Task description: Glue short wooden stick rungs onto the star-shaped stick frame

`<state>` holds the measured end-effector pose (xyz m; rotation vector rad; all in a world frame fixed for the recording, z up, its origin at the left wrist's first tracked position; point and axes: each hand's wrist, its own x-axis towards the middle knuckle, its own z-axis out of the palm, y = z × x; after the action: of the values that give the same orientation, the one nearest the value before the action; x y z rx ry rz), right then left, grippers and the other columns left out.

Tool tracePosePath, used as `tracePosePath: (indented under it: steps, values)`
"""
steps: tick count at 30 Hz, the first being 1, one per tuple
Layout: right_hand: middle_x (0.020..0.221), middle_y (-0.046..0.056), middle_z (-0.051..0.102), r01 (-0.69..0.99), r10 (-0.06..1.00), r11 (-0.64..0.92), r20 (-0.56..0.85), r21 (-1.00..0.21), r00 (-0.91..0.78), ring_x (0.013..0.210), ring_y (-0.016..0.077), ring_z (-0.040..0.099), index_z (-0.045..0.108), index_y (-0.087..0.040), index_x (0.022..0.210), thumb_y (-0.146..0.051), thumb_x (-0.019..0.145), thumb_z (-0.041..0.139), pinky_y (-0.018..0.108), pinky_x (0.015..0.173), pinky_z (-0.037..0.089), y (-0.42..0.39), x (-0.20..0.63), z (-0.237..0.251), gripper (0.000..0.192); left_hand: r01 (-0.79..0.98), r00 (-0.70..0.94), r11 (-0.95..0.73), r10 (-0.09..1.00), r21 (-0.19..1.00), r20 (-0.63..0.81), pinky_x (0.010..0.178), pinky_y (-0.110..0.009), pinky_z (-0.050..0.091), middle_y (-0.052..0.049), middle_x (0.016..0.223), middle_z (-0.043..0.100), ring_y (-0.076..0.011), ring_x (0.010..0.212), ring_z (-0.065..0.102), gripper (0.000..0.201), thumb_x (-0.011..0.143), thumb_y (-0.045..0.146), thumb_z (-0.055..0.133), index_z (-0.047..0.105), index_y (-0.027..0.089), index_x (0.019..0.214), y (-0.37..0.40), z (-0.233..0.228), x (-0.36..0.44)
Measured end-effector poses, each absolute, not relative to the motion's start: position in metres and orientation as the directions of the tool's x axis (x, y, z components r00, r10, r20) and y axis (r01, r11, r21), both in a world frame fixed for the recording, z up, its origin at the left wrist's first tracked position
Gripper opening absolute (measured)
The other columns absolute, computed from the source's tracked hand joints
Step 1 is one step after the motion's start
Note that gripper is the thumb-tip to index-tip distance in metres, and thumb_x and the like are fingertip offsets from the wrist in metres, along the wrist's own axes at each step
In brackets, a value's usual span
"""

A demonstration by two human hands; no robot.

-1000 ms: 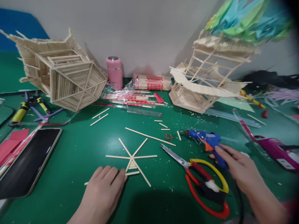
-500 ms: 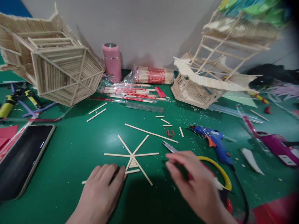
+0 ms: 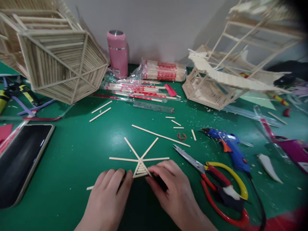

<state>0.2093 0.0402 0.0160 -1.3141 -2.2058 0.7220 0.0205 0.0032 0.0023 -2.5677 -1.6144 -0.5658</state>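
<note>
Both hands rest on the green mat [image 3: 72, 150] at the near edge of a flat star of thin wooden sticks [image 3: 139, 159]. Left hand [image 3: 108, 195] lies palm down, fingers loosely together, fingertips touching the short rungs at the star's lower sector. Right hand [image 3: 172, 189] is curled, fingertips pinching at the lower-right spoke; whether it grips a stick, cannot tell. Scissors [image 3: 214, 183] and blue glue gun [image 3: 228, 147] lie just right. Risk: uneven fingertip pressure could skew the spokes or pop the small rungs loose.
</note>
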Motion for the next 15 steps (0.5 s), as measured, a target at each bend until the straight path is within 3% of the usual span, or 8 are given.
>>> tracePosePath:
  steps: [15]
  values:
    - [0.076, 0.004, 0.058, 0.686, 0.911, 0.374, 0.109, -0.624, -0.397, 0.072, 0.0185, 0.053, 0.061, -0.019, 0.085, -0.015, 0.080, 0.054, 0.034, 0.063, 0.045, 0.0398, 0.2058, 0.0157, 0.009, 0.888, 0.441, -0.458, 0.871, 0.034, 0.218, 0.062, -0.031, 0.041, -0.006, 0.085, 0.061, -0.0196, 0.072, 0.055, 0.030, 0.083, 0.015, 0.039, 0.054, 0.016, 0.108, 0.0002, 0.0042, 0.0147]
